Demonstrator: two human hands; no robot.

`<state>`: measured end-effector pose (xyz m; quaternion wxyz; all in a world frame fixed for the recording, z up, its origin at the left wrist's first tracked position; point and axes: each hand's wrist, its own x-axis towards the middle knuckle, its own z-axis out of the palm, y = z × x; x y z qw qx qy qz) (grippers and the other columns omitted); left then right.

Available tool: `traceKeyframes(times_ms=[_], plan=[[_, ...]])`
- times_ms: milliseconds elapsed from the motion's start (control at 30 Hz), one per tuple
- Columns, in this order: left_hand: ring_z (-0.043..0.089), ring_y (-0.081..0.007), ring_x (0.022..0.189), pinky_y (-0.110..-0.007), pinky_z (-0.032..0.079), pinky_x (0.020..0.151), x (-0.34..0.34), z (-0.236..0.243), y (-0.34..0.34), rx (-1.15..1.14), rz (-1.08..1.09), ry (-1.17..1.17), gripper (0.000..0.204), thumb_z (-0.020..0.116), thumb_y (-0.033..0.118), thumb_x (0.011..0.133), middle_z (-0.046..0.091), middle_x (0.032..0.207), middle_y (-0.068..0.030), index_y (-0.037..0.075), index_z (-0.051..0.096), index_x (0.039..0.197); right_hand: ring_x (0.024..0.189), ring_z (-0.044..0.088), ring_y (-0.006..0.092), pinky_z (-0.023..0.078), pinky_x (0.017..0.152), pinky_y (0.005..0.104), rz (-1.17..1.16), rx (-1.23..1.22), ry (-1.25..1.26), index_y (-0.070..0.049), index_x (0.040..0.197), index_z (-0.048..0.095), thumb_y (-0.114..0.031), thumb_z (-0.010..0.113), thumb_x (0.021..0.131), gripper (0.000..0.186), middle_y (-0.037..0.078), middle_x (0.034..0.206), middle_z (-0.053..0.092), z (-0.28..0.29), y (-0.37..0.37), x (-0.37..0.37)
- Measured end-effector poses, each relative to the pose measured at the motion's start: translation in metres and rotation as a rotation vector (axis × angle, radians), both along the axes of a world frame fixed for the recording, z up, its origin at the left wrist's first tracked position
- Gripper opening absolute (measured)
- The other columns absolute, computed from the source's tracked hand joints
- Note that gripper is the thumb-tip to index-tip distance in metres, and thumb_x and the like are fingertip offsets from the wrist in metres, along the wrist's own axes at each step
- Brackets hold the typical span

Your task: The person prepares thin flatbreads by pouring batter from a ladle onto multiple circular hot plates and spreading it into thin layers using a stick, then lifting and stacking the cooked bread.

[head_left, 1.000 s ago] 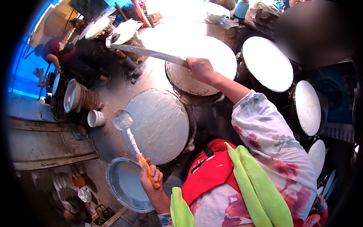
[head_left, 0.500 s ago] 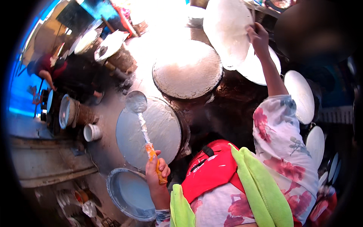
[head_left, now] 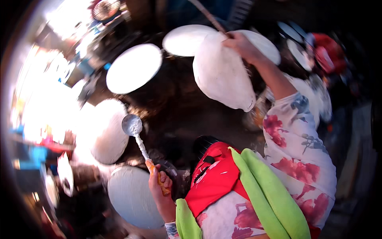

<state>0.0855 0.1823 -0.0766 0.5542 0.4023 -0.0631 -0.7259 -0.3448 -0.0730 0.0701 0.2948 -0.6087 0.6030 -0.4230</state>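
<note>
A: Entry, head view, left to right. At 9 o'clock the frame is blown out by glare; beside it a round white cloth-covered steamer top [head_left: 108, 131] sits tilted.

B: And the left hand?

A: Left hand [head_left: 161, 190] at about 7 o'clock, fingers wrapped fully around the orange handle of a metal ladle [head_left: 137, 137]. The handle runs up and left from the fist; the bowl of the ladle sits at the right edge of that steamer top, whether touching I cannot tell. Bowl looks pale and coated.

B: Below the hand?

A: A pale blue-white round basin [head_left: 131, 199] at 7 o'clock, just left of the wrist. Contents not readable.

B: Upper middle?

A: A round white disc [head_left: 134, 67] at 11 o'clock, then a second white disc [head_left: 187, 40] at 12 o'clock, partly overlapped by the hanging sheet.

B: Right hand?

A: Right hand [head_left: 242, 46] at 1 o'clock, arm raised, fingers closed around a thin stick [head_left: 209, 16] that runs up and left out of the fist. A thin white sheet [head_left: 223, 73] is draped off the stick and hangs below the hand, limp, widest in the middle, lower edge curling.

B: Clothing?

A: Floral sleeve [head_left: 298, 147] at 3 to 4 o'clock, red apron [head_left: 215, 175] and green scarf [head_left: 262, 187] at 5 to 6 o'clock. Further white discs at far right, blurred.
</note>
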Motion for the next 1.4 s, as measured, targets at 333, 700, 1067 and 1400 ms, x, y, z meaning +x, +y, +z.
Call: traceKeyframes(times_ms=[333,700,1067,1400], plan=[[0.033,-0.006,0.044,-0.02,0.028,0.041,-0.083,-0.096,-0.154,0.085,-0.448,-0.031,0.026,0.053,0.025,0.096,0.036,0.062,0.0026,0.005,0.053,0.112,0.064,0.057,0.0121,0.046,0.062,0.0284,-0.609,-0.219,-0.253,-0.001,0.091,0.062,-0.018,0.063,0.077,0.022,0.001,0.075,0.06,-0.055,0.077,-0.206],[0.032,-0.0062,0.044,-0.02,0.028,0.041,-0.133,-0.07,-0.213,0.161,-0.693,0.007,0.027,0.052,0.025,0.096,0.037,0.062,0.0023,0.005,0.053,0.115,0.085,0.06,0.0185,0.049,0.071,0.0316,-1.594,-0.25,-0.374,0.002,0.115,0.057,-0.018,0.063,0.081,0.04,0.008,0.099,0.062,-0.235,0.344,-0.333],[0.034,-0.0068,0.043,-0.02,0.029,0.04,-0.192,-0.047,-0.217,0.233,-0.821,-0.017,0.029,0.051,0.025,0.096,0.039,0.062,0.0018,0.005,0.053,0.117,0.057,0.057,0.0152,0.044,0.044,0.0284,-1.579,0.077,-0.486,0.0,0.102,0.06,-0.019,0.059,0.086,0.025,0.006,0.075,0.062,-0.323,0.387,-0.298],[0.034,-0.0074,0.043,-0.021,0.029,0.04,-0.222,-0.069,-0.194,0.281,-0.768,0.039,0.029,0.05,0.025,0.097,0.039,0.062,0.0016,0.005,0.053,0.118,0.077,0.064,0.031,0.05,0.068,0.0413,-1.624,0.613,0.484,-0.002,0.104,0.061,-0.03,0.057,0.089,0.032,0.017,0.092,0.067,-0.309,0.417,-0.334]])
